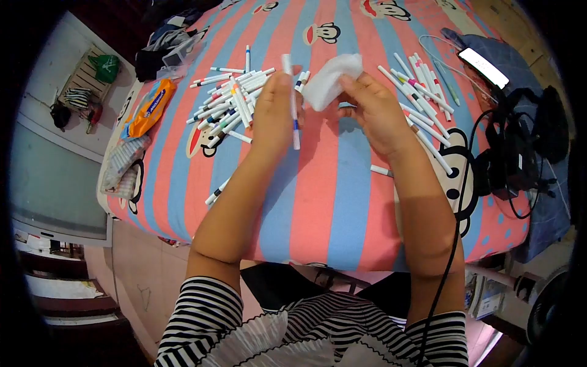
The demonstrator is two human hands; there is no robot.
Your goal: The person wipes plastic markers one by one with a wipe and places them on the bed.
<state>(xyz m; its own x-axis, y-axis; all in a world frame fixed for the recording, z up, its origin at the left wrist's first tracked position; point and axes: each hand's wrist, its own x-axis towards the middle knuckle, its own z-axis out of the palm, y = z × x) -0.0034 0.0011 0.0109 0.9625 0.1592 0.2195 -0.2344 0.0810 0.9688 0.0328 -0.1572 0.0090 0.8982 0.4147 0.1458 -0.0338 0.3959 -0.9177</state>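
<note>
My left hand (274,110) is closed round a white marker (296,125) with a blue band, held upright above the bed. In my right hand (372,110) a white wipe (330,79) is pinched between thumb and fingers, close to the marker but apart from it. A heap of white markers (235,101) with coloured bands lies left of my left hand. More markers (428,85) lie loosely side by side to the right of my right hand. A single marker (382,170) rests beside my right forearm.
The striped bed cover (315,214) lies beneath everything. An orange wipes pack (151,109) is at the left edge. At the right are a lit phone (483,67), a white cable and a black device (516,165) whose cord crosses my right arm.
</note>
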